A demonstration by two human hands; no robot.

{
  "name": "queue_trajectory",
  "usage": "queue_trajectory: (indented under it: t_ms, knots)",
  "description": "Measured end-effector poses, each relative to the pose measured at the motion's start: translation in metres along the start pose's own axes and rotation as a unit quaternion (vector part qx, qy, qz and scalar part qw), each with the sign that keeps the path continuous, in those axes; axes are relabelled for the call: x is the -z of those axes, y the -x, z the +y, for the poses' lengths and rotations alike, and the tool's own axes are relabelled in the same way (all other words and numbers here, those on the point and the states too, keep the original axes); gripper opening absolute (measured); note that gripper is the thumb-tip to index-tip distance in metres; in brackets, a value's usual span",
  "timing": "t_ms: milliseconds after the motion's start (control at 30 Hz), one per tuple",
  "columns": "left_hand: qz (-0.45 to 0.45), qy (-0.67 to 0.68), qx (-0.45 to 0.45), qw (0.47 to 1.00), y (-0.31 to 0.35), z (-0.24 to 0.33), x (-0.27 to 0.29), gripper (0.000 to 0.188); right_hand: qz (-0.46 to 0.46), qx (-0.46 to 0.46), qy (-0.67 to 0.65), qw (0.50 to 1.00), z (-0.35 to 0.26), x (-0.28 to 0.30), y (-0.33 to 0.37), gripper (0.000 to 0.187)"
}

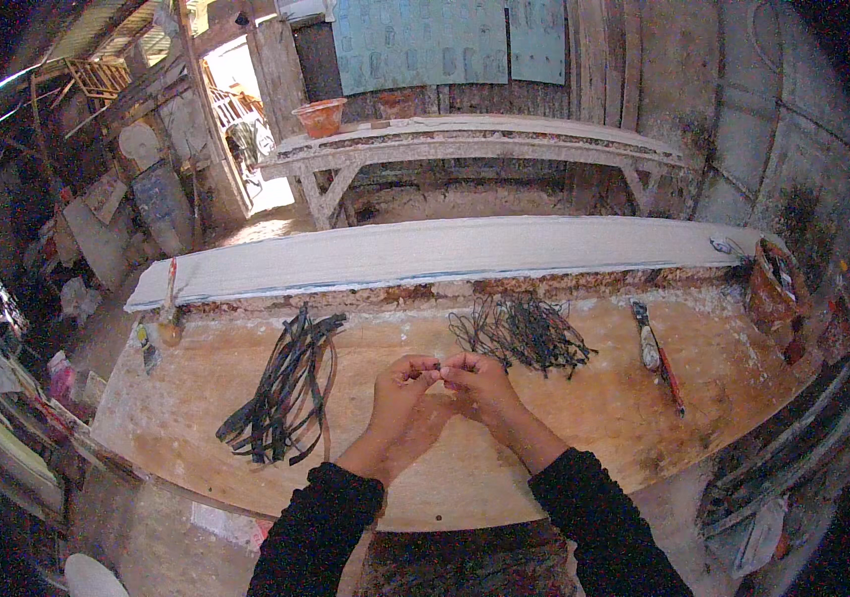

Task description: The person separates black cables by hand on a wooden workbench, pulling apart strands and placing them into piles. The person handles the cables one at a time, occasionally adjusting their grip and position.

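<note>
My left hand (pixel 403 390) and my right hand (pixel 482 383) meet over the middle of the wooden table (pixel 465 497), fingertips pinched together. A tiny dark bit shows between the fingers, too small to name. Left of my hands lies a loose bundle of long flat black strips (pixel 281 388). Just beyond my right hand spreads a heap of thinner, tangled black strips (pixel 534 333) with what look like knots. Both forearms are in dark sleeves.
A long white slab (pixel 445 251) runs along the table's far side. At right lie a slim tool (pixel 647 348) and a red stick-like tool (pixel 672 386), near a brown bucket (pixel 775 284). A brush (pixel 171 289) stands at left. Behind, an orange pot (pixel 320 118) sits on a bench (pixel 485 149).
</note>
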State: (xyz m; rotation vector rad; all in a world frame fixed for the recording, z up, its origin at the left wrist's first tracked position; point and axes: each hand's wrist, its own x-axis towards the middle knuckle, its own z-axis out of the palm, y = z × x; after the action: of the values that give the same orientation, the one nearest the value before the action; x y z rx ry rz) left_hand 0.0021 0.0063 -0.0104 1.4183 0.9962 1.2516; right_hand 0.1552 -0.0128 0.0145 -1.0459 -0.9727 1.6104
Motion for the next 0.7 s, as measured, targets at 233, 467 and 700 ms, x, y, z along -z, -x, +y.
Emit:
queue_trajectory:
  t_ms: [233, 467, 700]
  knots:
    - [-0.003, 0.127, 0.055, 0.99, 0.006, 0.023, -0.007, 0.013, -0.018, 0.049, 0.004, 0.999, -0.002, -0.002, 0.001, 0.018]
    - [-0.029, 0.106, 0.054, 0.993, -0.001, 0.009, -0.001, 0.011, -0.029, 0.065, 0.0, 0.997, 0.002, 0.001, -0.001, 0.014]
    - [-0.085, 0.149, 0.071, 0.983, -0.006, -0.008, 0.009, 0.006, -0.076, -0.002, -0.067, 0.995, 0.005, 0.002, -0.004, 0.018]
